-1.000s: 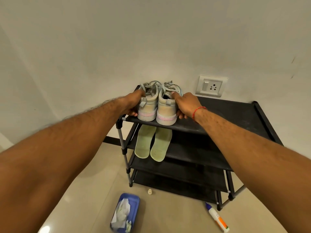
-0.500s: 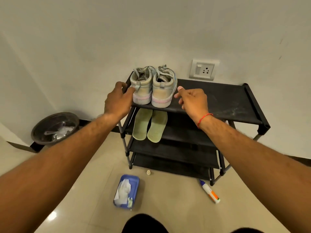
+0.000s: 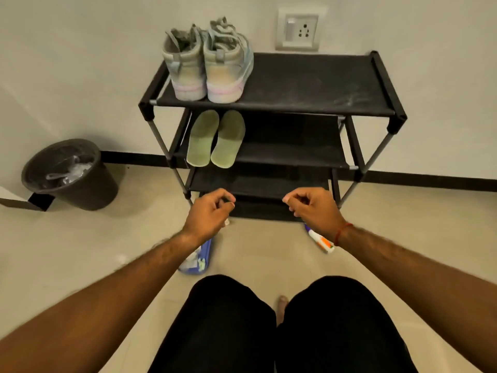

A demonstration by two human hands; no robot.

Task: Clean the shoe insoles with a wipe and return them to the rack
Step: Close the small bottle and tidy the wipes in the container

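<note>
Lying side by side on the rack's (image 3: 295,109) second shelf, upper centre of frame, green insoles (image 3: 203,138) look thin, light and bendy; pinch the near heel ends. Left hand (image 3: 208,214) and right hand (image 3: 313,208) hang loosely curled, empty.

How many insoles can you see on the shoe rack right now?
2. One insole lies at the left end of the second shelf of the rack, below the shoes; the other insole lies just right of it. Any inside the shoes would be hidden.

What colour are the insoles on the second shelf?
Pale green insoles, seen in the head view.
</note>
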